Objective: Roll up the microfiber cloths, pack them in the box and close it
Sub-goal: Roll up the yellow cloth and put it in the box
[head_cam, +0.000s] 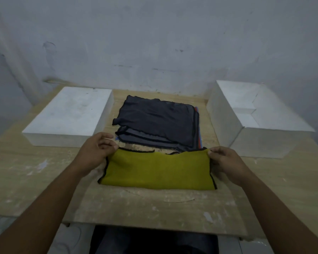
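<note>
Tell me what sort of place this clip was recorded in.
Likely a makeshift packing bench in a bare room: a scuffed, paint-flecked wooden table against a stained plain wall, bearing an open white box and a stack of dark cloths.

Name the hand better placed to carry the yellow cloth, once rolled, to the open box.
Right, likely: the right hand, pinching a corner of the yellow cloth, is nearer the open box; the left hand sits opposite.

On the table (pixel 26 171), a cloth (pixel 158 171) lies nearest, with a stack (pixel 158 118) of cloths just behind it. The lid (pixel 70 112) sits left of the stack, the box (pixel 261 143) right of it.
</note>
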Available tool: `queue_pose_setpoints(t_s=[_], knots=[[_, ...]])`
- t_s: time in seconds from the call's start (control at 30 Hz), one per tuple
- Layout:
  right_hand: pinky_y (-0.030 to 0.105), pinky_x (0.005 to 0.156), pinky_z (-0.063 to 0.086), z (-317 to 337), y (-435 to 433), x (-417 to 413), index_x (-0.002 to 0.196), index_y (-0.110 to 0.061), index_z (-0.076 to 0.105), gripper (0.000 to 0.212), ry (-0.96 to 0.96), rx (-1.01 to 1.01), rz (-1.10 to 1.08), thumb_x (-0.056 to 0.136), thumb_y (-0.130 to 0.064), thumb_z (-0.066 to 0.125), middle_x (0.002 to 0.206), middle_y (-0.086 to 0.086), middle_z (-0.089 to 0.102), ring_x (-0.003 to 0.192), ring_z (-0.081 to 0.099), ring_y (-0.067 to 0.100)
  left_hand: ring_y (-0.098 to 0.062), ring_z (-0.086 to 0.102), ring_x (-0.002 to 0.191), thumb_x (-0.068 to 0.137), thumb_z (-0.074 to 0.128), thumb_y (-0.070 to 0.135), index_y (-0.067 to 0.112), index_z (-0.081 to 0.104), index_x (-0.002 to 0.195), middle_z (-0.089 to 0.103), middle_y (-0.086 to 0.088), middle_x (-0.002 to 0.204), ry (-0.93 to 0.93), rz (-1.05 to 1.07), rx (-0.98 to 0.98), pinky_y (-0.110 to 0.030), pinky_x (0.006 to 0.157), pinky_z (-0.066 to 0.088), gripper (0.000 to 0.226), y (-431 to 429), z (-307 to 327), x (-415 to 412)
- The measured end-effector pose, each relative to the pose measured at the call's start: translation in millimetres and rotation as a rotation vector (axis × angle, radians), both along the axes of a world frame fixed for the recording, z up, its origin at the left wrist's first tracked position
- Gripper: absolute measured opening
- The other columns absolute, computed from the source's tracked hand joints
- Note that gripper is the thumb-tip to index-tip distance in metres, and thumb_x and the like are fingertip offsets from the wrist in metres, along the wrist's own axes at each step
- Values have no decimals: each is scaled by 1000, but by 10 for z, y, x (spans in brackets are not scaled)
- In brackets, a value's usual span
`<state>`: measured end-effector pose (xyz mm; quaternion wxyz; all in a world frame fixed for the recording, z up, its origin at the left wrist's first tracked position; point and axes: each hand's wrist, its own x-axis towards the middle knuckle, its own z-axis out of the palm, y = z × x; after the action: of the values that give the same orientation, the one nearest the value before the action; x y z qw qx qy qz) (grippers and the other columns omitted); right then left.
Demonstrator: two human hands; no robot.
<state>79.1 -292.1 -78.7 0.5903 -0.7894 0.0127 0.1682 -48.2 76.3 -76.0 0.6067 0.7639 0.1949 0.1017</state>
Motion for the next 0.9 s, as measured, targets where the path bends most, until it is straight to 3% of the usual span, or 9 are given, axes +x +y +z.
queue_pose_setpoints(t_s=[0.07, 0.2, 0.27, 0.37, 0.5, 0.63, 0.8, 0.9], knots=[[26, 41, 48, -21, -25, 12, 90, -9, 57, 5, -11, 13, -39, 94, -7, 56, 84, 13, 59, 65, 57, 24, -18, 64, 87, 82, 70, 1, 16, 58, 103, 68, -9, 91, -60, 21, -12, -23, 79, 47, 29, 10, -18, 10], [29, 43, 49, -90, -19, 22, 93, -9, 53, 7, 5, -16, -27, 92, -6, 60, 81, 15, 56, 58, 56, 23, -24, 63, 89, 84, 68, 2, 12, 56, 103, 66, -8, 90, 1, 55, 81, -26, 79, 50, 25, -47, -158, 55], [32, 51, 52, -112, 1, 37, 98, -8, 54, 14, -55, -134, -12, 89, -10, 65, 83, 15, 58, 65, 58, 24, -24, 62, 90, 83, 70, 9, 11, 56, 103, 65, -6, 93, 53, 78, 190, -33, 84, 52, 24, -63, -247, 57], [36, 69, 51, -72, 16, 39, 97, -15, 54, 23, -153, -360, 12, 84, -25, 71, 84, 6, 67, 76, 64, 23, -19, 59, 91, 82, 73, 23, 13, 56, 106, 62, -3, 98, 40, 113, 362, -25, 77, 46, 30, -122, -275, 31], [29, 56, 46, 5, -13, -36, 100, -19, 49, 44, -157, -636, 141, 79, -53, 68, 87, 2, 68, 71, 64, 15, -21, 56, 88, 81, 68, 46, 10, 48, 110, 56, -6, 95, 213, 104, 592, -26, 63, 38, 50, -184, -244, -50], [32, 59, 49, 117, 6, -161, 102, -19, 48, 61, -124, -887, 260, 72, -69, 64, 92, 4, 61, 74, 61, 20, -21, 53, 72, 77, 64, 60, 13, 41, 87, 50, -6, 80, 419, 11, 730, -31, 53, 34, 54, -186, -225, -159], [35, 69, 51, 186, 72, -316, 107, -11, 51, 60, -77, -880, 264, 71, -51, 77, 106, 9, 58, 84, 56, 20, -21, 51, 75, 77, 75, 42, 9, 39, 92, 48, -2, 76, 423, -55, 680, -26, 49, 30, 51, -298, -122, -201], [26, 48, 47, 193, 86, -339, 116, -11, 50, 64, -3, -703, 189, 69, -36, 84, 110, 10, 56, 76, 58, 20, -18, 51, 82, 74, 81, 25, 10, 38, 104, 50, -2, 88, 365, -47, 459, -20, 52, 34, 54, -354, -52, -216]])
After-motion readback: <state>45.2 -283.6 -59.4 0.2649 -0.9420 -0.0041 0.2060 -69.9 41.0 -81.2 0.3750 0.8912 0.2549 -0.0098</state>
